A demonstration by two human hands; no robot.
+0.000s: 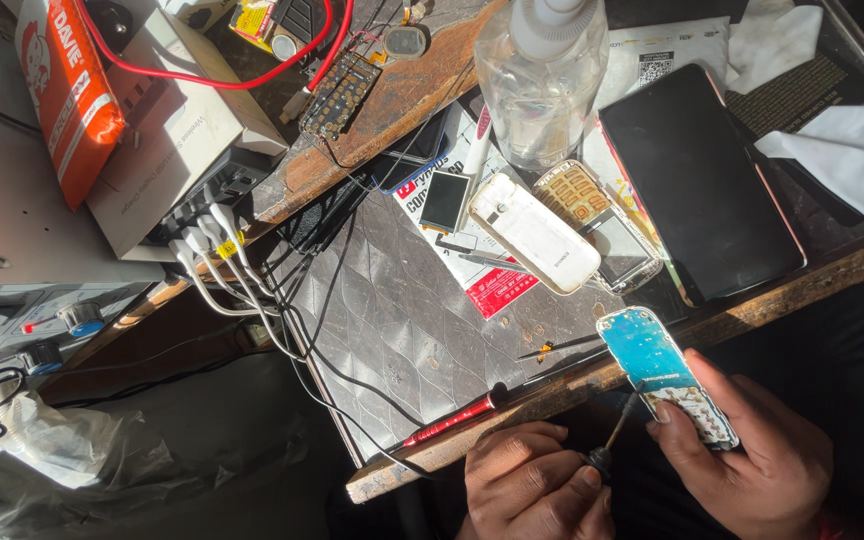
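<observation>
My right hand (752,465) holds a small phone circuit board (657,365), blue on its upper half with a pale keypad area below, out beyond the front edge of the workbench. My left hand (532,485) grips a thin black-handled screwdriver (612,440). Its tip rests against the lower part of the blue area of the board. Both hands are close together at the bottom of the view, over a dark lap.
On the grey patterned mat (392,310) lie a white phone back cover (532,232), a keypad phone frame (597,220), a small screen (445,200), a black smartphone (702,180) and a clear bottle (542,70). A red-handled tool (452,415) lies at the wooden front edge. A white charger box (162,140) with cables sits at the left.
</observation>
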